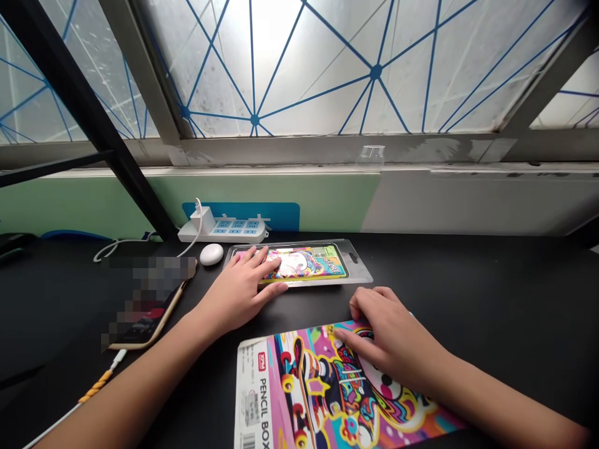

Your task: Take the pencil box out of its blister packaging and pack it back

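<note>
Plastic pack [311, 263] under left hand [243, 284], fingers spread; printed card [344, 390] under right hand's [388, 324] thumb, fingers curled.

The left forearm [180, 349] and the right forearm [482, 388] reached forward, both bare.
The left hand [246, 284] was palm down with fingers slightly spread; the right hand [386, 324] had its fingers curled under and its thumb stretched toward the left.
</note>
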A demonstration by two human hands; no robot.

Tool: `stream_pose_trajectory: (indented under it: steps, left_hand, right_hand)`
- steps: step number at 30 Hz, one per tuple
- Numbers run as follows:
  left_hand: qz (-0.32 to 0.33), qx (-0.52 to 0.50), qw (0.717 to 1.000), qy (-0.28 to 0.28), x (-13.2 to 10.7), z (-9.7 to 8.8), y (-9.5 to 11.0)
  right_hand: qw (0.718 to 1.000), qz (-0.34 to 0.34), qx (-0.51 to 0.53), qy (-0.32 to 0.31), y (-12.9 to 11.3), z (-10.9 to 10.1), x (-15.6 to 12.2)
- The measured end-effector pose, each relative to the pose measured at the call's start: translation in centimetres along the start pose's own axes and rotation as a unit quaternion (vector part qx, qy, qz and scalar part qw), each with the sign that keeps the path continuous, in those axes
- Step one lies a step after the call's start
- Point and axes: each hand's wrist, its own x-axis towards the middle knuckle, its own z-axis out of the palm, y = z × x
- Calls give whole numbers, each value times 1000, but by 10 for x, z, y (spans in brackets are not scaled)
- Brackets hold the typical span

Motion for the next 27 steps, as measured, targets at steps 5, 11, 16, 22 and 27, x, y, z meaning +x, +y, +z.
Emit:
stream_pose_trajectory:
  steps: [5,11,16,22,27]
  left_hand:
    - [1,-88,995,46,0,-12,-5]
    - [35,-129,988,74,-3,-19,-1]
    - [51,-133,988,51,-4,-20,-1]
    - [46,-93,994,42,-6,-20,1]
    - [51,-68,996,34,-9,-18,5]
  right_hand:
    - [995,2,64,76,17,-15,-9]
    - [986,132,86,-58,72,-47,2]
    - [965,209,65,-145,105,-54,5]
    - [991,117,50,-33,86,-43,7]
    - [997,61,51,-15,56,-31,5]
